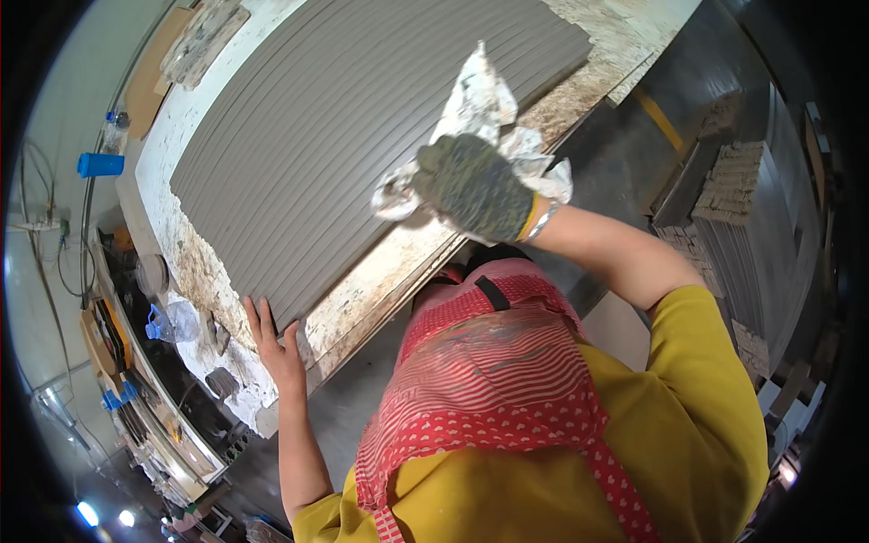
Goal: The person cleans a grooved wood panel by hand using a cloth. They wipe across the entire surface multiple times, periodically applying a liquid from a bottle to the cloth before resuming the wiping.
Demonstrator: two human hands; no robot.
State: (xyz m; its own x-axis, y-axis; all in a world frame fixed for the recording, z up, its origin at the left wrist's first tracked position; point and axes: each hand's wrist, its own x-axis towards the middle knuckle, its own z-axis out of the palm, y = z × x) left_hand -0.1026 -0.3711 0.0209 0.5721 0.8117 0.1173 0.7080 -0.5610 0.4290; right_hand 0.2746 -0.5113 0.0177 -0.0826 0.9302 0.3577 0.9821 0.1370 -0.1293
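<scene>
Across the worktable lies a wide row of long grey strips, packed side by side with their ends roughly lined up. My right hand, in a dark green work glove, is closed on a crumpled white cloth with dark stains. The cloth rests over the near edge of the strips, and its loose ends stick out around the glove. Bare and with fingers spread, my left hand touches the near left corner of the row. Its fingertips lie against the strip ends.
On the left stand a blue container, a clear bottle and a clear jug with a blue top. Dark round pieces lie near the table's left corner. A tall stack of grey boards stands on the right.
</scene>
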